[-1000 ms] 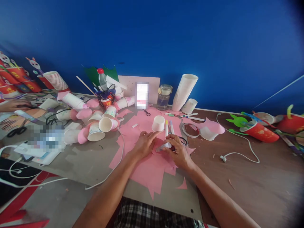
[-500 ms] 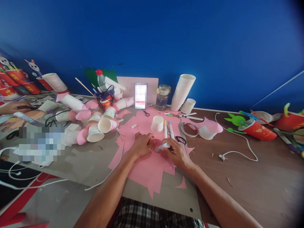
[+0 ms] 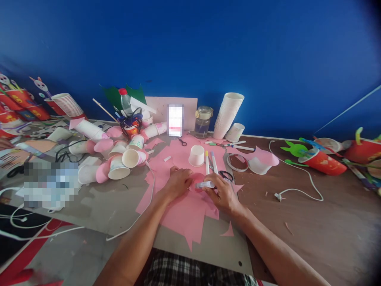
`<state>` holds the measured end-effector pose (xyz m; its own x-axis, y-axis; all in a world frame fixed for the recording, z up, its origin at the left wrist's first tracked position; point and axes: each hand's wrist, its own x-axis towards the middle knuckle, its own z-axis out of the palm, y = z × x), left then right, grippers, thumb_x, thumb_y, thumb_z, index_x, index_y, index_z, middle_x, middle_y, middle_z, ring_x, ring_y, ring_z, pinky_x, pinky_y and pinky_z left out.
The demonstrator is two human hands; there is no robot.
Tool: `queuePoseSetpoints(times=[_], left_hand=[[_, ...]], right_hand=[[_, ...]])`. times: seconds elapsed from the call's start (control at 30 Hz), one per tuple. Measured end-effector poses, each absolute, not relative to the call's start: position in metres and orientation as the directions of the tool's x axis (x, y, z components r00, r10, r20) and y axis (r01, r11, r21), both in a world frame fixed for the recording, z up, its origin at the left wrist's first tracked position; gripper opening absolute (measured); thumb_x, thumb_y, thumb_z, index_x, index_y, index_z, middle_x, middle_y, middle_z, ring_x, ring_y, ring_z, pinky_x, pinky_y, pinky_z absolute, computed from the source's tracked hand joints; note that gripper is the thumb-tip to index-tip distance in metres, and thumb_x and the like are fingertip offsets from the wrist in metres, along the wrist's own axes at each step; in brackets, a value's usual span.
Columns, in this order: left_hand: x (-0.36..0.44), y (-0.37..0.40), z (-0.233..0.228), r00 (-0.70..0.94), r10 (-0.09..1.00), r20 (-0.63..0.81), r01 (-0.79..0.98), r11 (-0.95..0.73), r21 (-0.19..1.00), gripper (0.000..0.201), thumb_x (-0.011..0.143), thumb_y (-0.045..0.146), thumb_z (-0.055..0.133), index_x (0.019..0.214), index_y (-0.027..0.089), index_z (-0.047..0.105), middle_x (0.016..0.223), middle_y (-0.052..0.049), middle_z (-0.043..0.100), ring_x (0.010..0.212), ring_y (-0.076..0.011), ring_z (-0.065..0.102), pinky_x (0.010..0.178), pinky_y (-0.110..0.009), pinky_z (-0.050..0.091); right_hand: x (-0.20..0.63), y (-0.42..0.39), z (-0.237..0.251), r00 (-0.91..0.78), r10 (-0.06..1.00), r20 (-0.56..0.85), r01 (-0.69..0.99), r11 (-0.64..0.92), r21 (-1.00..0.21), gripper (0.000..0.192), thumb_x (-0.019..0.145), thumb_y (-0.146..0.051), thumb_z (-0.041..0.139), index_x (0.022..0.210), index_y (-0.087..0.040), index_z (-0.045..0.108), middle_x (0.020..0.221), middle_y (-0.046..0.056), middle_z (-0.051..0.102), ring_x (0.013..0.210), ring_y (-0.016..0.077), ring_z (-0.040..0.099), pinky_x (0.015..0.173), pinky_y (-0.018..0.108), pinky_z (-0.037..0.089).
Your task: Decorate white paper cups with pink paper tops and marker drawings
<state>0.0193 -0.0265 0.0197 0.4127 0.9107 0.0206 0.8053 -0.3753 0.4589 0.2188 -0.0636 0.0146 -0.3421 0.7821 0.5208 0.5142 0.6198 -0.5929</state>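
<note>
My left hand [image 3: 177, 182] presses flat on a heap of pink paper [image 3: 181, 206] in front of me. My right hand [image 3: 222, 192] holds a small white glue stick [image 3: 204, 185] lying sideways, its tip over the pink paper between the two hands. Just beyond my fingers stands an upside-down white paper cup [image 3: 197, 155]. Two marker pens [image 3: 210, 161] and black scissors [image 3: 227, 175] lie close to my right hand.
A pile of pink-wrapped paper cups [image 3: 119, 157] lies to the left, a tall stack of white cups [image 3: 228, 115] and a glass jar [image 3: 203, 121] at the back. A white cable [image 3: 300, 188] and red decorated cups [image 3: 324, 163] lie to the right. Cables trail at the left.
My left hand has drawn back from the cup and curled onto the pink paper. The right hand keeps the glue stick, shifted slightly. A person's hand at far left has left the view.
</note>
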Motion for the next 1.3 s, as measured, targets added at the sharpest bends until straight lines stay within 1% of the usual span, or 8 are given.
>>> queuePoseSetpoints(times=[0.1, 0.37, 0.5, 0.73, 0.87, 1.0, 1.17, 1.3], left_hand=[[0.020, -0.027, 0.019, 0.411, 0.911, 0.036, 0.804, -0.381, 0.457, 0.016, 0.085, 0.019, 0.038, 0.073, 0.020, 0.049, 0.072, 0.000, 0.062, 0.070, -0.0168, 0.055, 0.087, -0.039, 0.031], [0.020, -0.025, 0.016, 0.385, 0.923, 0.027, 0.810, -0.352, 0.469, 0.016, 0.083, 0.019, 0.040, 0.069, 0.020, 0.047, 0.068, 0.000, 0.061, 0.068, -0.0170, 0.055, 0.083, -0.037, 0.033], [0.018, -0.024, 0.016, 0.385, 0.922, 0.027, 0.796, -0.347, 0.495, 0.023, 0.086, 0.020, 0.037, 0.065, 0.019, 0.044, 0.067, 0.000, 0.060, 0.067, -0.0154, 0.053, 0.083, -0.036, 0.032], [0.014, -0.023, 0.017, 0.403, 0.915, 0.014, 0.771, -0.347, 0.533, 0.029, 0.087, 0.021, 0.032, 0.060, 0.018, 0.038, 0.060, 0.003, 0.053, 0.060, -0.0121, 0.046, 0.080, -0.034, 0.031], [0.015, -0.022, 0.017, 0.407, 0.913, 0.007, 0.777, -0.351, 0.522, 0.028, 0.087, 0.020, 0.032, 0.060, 0.018, 0.039, 0.063, 0.002, 0.056, 0.063, -0.0130, 0.048, 0.081, -0.035, 0.031], [0.016, -0.022, 0.017, 0.416, 0.910, -0.005, 0.795, -0.360, 0.489, 0.027, 0.088, 0.019, 0.035, 0.063, 0.018, 0.044, 0.071, 0.000, 0.062, 0.072, -0.0152, 0.054, 0.084, -0.036, 0.030], [0.017, -0.023, 0.017, 0.432, 0.902, -0.009, 0.807, -0.382, 0.450, 0.026, 0.087, 0.017, 0.035, 0.064, 0.018, 0.048, 0.074, -0.002, 0.063, 0.074, -0.0172, 0.056, 0.087, -0.038, 0.030], [0.017, -0.024, 0.017, 0.436, 0.900, -0.012, 0.804, -0.383, 0.455, 0.024, 0.085, 0.013, 0.036, 0.063, 0.018, 0.046, 0.071, -0.002, 0.062, 0.071, -0.0169, 0.055, 0.085, -0.039, 0.030]], right_hand=[[0.216, -0.066, 0.018, -0.324, 0.775, 0.543, 0.498, 0.627, -0.599, 0.012, 0.091, -0.023, 0.049, 0.100, -0.023, 0.056, 0.092, 0.007, 0.068, 0.081, 0.0197, 0.065, 0.070, 0.030, 0.053], [0.203, -0.068, 0.011, -0.372, 0.755, 0.540, 0.457, 0.656, -0.601, 0.017, 0.089, -0.020, 0.052, 0.104, -0.025, 0.059, 0.095, 0.007, 0.073, 0.083, 0.0221, 0.069, 0.070, 0.032, 0.055], [0.202, -0.069, 0.009, -0.364, 0.735, 0.572, 0.426, 0.677, -0.600, 0.022, 0.088, -0.017, 0.052, 0.108, -0.025, 0.059, 0.098, 0.006, 0.074, 0.087, 0.0214, 0.071, 0.071, 0.032, 0.056], [0.205, -0.070, 0.013, -0.381, 0.742, 0.551, 0.462, 0.669, -0.582, 0.020, 0.089, -0.018, 0.052, 0.105, -0.024, 0.060, 0.097, 0.006, 0.075, 0.083, 0.0204, 0.071, 0.069, 0.031, 0.055], [0.202, -0.069, 0.009, -0.390, 0.732, 0.559, 0.458, 0.680, -0.572, 0.020, 0.089, -0.017, 0.050, 0.105, -0.024, 0.060, 0.097, 0.006, 0.075, 0.084, 0.0202, 0.071, 0.068, 0.030, 0.054], [0.200, -0.067, 0.006, -0.422, 0.734, 0.532, 0.470, 0.679, -0.564, 0.017, 0.091, -0.018, 0.048, 0.103, -0.022, 0.060, 0.097, 0.007, 0.074, 0.084, 0.0202, 0.069, 0.069, 0.029, 0.052], [0.206, -0.064, 0.010, -0.466, 0.752, 0.466, 0.543, 0.659, -0.521, 0.018, 0.091, -0.019, 0.047, 0.102, -0.021, 0.061, 0.094, 0.007, 0.073, 0.073, 0.0182, 0.065, 0.065, 0.028, 0.047], [0.213, -0.064, 0.013, -0.454, 0.803, 0.387, 0.611, 0.596, -0.520, 0.018, 0.090, -0.021, 0.048, 0.103, -0.021, 0.062, 0.081, 0.005, 0.071, 0.069, 0.0180, 0.061, 0.063, 0.026, 0.044]])
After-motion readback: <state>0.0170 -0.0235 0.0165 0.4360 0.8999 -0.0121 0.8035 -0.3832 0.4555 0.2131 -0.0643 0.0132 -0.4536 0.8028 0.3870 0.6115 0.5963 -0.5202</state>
